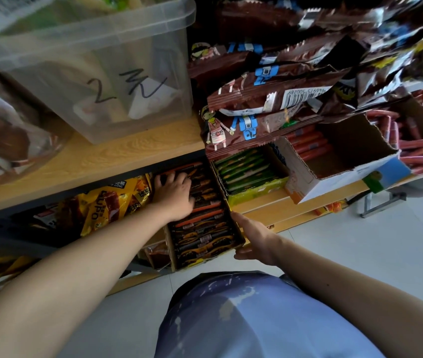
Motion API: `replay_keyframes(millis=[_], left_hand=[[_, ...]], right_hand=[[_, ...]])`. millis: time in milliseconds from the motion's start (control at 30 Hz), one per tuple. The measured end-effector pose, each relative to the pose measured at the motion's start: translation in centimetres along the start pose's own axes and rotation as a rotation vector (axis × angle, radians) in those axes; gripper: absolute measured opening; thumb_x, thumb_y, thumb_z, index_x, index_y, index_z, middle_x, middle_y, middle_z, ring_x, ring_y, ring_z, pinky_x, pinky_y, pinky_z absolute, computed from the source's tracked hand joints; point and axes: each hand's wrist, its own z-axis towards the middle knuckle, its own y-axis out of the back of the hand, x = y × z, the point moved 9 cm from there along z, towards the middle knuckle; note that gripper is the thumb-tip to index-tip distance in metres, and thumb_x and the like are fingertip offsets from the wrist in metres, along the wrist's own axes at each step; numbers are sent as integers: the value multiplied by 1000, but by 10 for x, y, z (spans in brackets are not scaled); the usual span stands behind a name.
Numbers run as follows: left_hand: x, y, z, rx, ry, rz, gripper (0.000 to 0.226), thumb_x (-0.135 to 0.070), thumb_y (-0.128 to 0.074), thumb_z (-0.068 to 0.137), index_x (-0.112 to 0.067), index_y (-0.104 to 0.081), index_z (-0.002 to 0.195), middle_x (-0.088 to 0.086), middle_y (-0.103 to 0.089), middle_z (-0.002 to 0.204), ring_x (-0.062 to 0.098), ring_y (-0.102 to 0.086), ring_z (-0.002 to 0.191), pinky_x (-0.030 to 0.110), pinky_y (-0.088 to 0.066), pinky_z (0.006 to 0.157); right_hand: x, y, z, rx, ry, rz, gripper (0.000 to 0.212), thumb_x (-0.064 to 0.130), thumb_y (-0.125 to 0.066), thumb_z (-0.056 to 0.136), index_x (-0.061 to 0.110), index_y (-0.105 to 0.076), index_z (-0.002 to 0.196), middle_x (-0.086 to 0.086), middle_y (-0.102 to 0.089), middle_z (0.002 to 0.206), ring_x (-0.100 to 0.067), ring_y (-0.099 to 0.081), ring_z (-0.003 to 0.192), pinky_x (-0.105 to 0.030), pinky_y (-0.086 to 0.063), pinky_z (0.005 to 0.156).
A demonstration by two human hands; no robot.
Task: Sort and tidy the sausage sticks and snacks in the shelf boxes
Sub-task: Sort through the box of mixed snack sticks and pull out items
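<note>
A long cardboard box [238, 235] on the lower shelf holds several black-and-orange sausage sticks [202, 228] laid crosswise. My left hand [173, 193] lies flat on the sticks at the far end of the box, fingers spread, pressing them down. My right hand [253, 237] rests against the near right corner of the box, fingers around its edge. To the right stands a green box [257, 192] of green snack packets, then a white box [334, 177] with red sausage sticks [308, 146] inside.
A clear plastic bin [117, 73] marked "2" sits on the wooden upper shelf [117, 158]. Brown snack bags [269, 99] pile above the boxes. Yellow snack bags [112, 200] lie left of the box. More red sausages [417, 148] at far right. Tiled floor below.
</note>
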Motion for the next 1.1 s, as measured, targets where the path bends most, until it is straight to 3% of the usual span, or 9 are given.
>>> replay_keyframes(millis=[133,200,300,400,567,733,867,1000,1100], left_hand=[[14,13,9,-69,32,-97,62,-4,-65,83,-16,-39,138,11,-49,134,32,-50,121,42,-48,94],[11,17,14,-147,-3,-96,49,1,-55,87,-12,-44,132,13,-59,122,32,-56,111,39,-49,86],[13,30,18,-285,-14,-90,39,4,-49,87,-10,-53,124,12,-62,117,33,-53,112,41,-47,89],[19,32,21,-286,67,-116,28,-2,-57,88,-11,-60,114,10,-60,119,33,-54,113,41,-46,92],[19,21,31,-64,94,-182,25,-20,-60,90,-12,-59,113,8,-58,120,29,-55,111,38,-50,90],[6,19,7,-82,-92,-175,22,-28,-61,89,-15,-65,106,4,-60,111,27,-51,112,36,-47,90],[3,15,-19,-118,-165,-207,21,-33,-58,92,-17,-67,103,1,-61,107,22,-51,108,36,-46,90],[4,28,-41,-230,-236,-281,28,-39,-59,92,-16,-66,106,-1,-61,106,20,-52,105,36,-45,88],[-8,24,-54,-118,-329,-250,46,-56,-61,87,-21,-62,116,-4,-57,117,16,-49,111,36,-43,93]], right_hand=[[0,0,-1,12,2,-32,56,59,-42,99,11,-58,123,-16,-61,122,-36,-61,108,-40,-60,84],[0,1,0,26,9,-36,59,60,-41,99,11,-57,125,-21,-58,130,-31,-60,94,-36,-61,75],[1,1,-2,36,9,-18,59,61,-40,99,11,-55,128,-21,-57,129,-31,-60,95,-36,-61,75],[-1,3,-3,52,-13,55,55,58,-45,99,12,-53,128,-17,-57,128,-32,-63,102,-40,-60,82],[4,4,-2,70,48,184,39,25,-45,107,16,-41,145,-3,-50,131,-13,-58,96,-18,-55,57],[5,-4,1,49,30,276,38,48,-50,99,19,-55,122,-11,-54,131,-31,-57,118,-42,-53,85],[14,-9,-1,84,87,328,26,42,-46,102,20,-58,105,-11,-58,122,-30,-59,110,-40,-50,87],[32,-15,3,81,151,468,25,36,-47,102,16,-63,104,-13,-57,124,-29,-53,101,-39,-44,86],[46,-21,6,74,187,605,21,27,-48,102,13,-64,104,-12,-56,121,-24,-53,100,-38,-46,88]])
